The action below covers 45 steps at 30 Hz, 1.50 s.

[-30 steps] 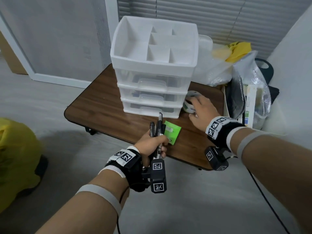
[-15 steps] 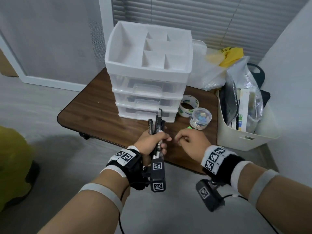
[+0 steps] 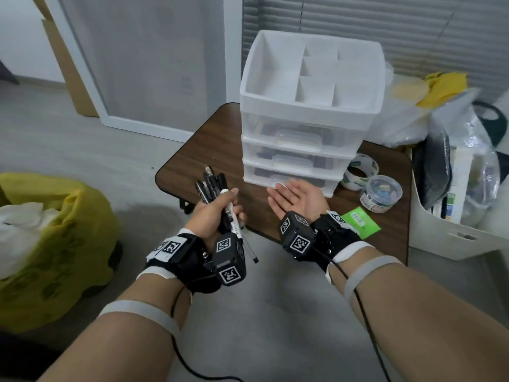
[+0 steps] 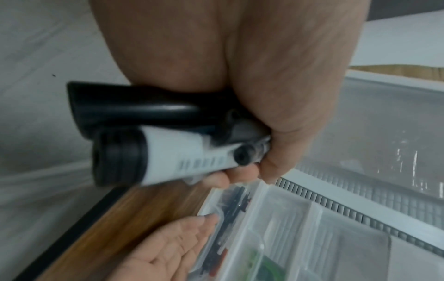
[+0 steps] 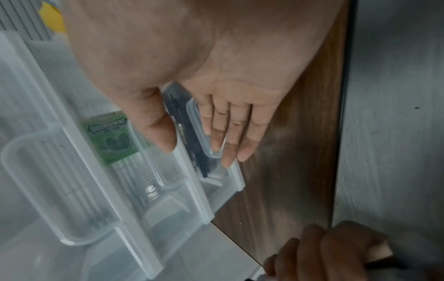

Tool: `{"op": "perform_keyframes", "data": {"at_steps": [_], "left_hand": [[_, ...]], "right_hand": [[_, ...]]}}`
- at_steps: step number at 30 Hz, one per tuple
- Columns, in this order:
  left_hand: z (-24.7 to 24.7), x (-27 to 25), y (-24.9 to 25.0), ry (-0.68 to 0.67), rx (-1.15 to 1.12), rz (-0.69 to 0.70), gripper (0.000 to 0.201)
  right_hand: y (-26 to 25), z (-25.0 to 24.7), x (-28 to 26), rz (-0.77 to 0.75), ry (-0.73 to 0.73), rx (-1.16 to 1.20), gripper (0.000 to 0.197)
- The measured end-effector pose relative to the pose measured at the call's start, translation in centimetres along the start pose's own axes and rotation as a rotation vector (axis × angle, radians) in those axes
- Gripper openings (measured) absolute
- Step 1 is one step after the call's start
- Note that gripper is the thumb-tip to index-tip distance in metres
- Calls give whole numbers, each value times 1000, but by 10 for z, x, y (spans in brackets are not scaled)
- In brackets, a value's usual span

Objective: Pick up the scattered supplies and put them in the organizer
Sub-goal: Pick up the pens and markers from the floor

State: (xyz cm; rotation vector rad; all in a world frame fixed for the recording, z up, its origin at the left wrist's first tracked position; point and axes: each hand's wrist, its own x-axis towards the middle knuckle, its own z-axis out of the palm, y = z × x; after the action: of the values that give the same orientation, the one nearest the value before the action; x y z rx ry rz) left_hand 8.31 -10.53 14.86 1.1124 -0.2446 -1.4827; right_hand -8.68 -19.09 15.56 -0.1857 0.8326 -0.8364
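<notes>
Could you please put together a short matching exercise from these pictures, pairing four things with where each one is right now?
Things:
1. bundle of pens
2. roll of tape
3. green packet
4. right hand

Places:
A. lying flat near the table's front edge, by the right wrist
B. gripped in the left hand
C. palm up, fingertips at the organizer's bottom drawer
D. on the table right of the organizer, behind the round clear container

Pairs: 1-B, 2-D, 3-A, 4-C

White organizer (image 3: 308, 106), black pens (image 3: 210, 183), green packet (image 3: 360, 221)
</notes>
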Motion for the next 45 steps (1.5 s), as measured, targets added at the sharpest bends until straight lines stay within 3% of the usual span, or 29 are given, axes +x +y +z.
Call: {"op": "perform_keyframes", "data": {"at_steps": [5, 9, 16, 24, 28, 31, 37, 38, 41, 45], "left_hand": [[1, 1, 12, -68, 1, 6, 28], [4, 4, 18, -100, -24, 48, 28], [18, 11, 22, -110, -124, 76, 27], [31, 15, 15, -79, -229, 61, 20], [37, 19, 7, -41, -241, 90, 17], [49, 17, 5, -24, -245, 127, 14], [66, 27, -9, 16, -199, 192, 13], [69, 28, -11, 15, -205, 183, 11], [81, 29, -15, 2, -262, 152, 11], [96, 28, -19, 14, -222, 129, 26]], "right_hand": [[1, -3, -5, 47, -50, -19, 52], [4, -18, -17, 105, -31, -88, 49], [17, -37, -43, 155, -69, -166, 66], [26, -39, -51, 155, 22, -232, 54], [18, -40, -63, 226, 25, -547, 52], [3, -29, -78, 59, 64, -890, 44], [-31, -25, -71, -597, 265, -1304, 9], [-34, -23, -69, -601, 264, -1399, 11], [-40, -10, -63, -390, 152, -1610, 27], [-44, 8, -51, -300, 61, -1464, 28]]}}
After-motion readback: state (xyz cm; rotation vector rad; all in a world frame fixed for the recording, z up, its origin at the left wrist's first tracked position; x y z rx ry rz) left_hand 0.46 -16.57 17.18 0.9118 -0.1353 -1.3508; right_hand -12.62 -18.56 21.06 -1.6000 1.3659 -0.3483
